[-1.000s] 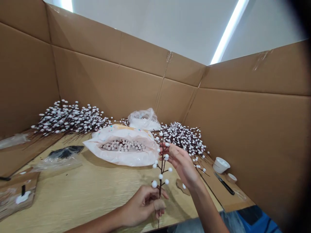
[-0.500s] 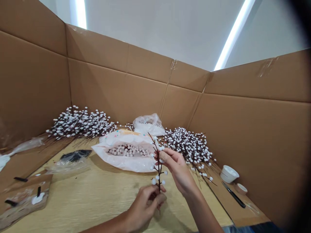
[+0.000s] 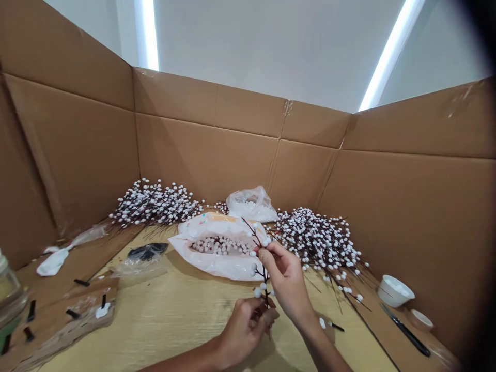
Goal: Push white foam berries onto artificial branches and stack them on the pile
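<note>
Upright between my hands is a dark brown artificial berry branch [image 3: 265, 279] with round white berries. My left hand [image 3: 246, 328] pinches its stem near the bottom. Higher up, the fingers of my right hand [image 3: 287, 274] are closed on the branch among its berries; their tips partly hide what they grip. Just behind the branch lies an open white plastic bag [image 3: 220, 267] full of loose white berries [image 3: 220, 245]. A short black piece with a white tip [image 3: 336, 326] rests on the table right of my right forearm.
Piles of berry branches lie at the back left [image 3: 155, 204] and right [image 3: 318, 237]. A clear bag [image 3: 251, 204] sits between them. At right are a white cup [image 3: 395, 291], a knife [image 3: 406, 330] and a tape roll [image 3: 420, 320]. A glass jar [image 3: 10, 292] stands far left. Cardboard walls [image 3: 217, 150] surround the table.
The view has swung left, bringing the glass jar into sight. My right hand has shifted slightly down the branch, which leans a little more to the left at its top.
</note>
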`<state>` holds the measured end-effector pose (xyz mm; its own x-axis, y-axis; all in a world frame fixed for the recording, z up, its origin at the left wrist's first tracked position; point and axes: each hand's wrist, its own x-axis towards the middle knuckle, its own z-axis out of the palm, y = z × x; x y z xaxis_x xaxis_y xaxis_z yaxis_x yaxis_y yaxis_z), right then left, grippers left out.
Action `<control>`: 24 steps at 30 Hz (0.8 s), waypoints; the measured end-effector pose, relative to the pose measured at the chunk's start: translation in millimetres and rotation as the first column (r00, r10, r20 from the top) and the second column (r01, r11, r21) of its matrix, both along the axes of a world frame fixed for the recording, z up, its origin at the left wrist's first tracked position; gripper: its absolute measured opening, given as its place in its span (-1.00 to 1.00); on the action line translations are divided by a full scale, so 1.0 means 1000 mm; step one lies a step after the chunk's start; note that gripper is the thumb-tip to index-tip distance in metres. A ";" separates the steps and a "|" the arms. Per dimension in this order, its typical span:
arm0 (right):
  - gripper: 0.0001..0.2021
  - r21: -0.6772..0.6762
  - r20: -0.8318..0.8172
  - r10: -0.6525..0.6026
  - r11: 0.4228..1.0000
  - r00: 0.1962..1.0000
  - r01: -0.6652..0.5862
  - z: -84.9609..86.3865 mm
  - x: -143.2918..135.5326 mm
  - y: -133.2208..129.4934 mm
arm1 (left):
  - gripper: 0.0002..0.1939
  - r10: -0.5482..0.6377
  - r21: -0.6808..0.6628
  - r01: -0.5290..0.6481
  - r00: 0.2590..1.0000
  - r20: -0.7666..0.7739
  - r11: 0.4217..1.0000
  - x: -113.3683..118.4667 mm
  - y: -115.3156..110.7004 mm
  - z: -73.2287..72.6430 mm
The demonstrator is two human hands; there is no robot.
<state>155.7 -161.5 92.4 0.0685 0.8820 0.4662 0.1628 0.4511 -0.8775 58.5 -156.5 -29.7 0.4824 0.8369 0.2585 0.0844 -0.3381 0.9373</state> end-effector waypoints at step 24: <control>-0.91 0.309 -0.408 0.161 0.950 0.899 -0.030 0.091 0.039 0.009 | -0.71 0.479 0.445 -0.225 0.622 -0.619 0.867 -0.087 0.144 0.041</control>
<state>194.5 -152.2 183.7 0.2387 0.7256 0.6453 -0.2511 0.6881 -0.6808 -28.4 -12.9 11.0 0.3053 0.9213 0.2408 0.8317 -0.3811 0.4037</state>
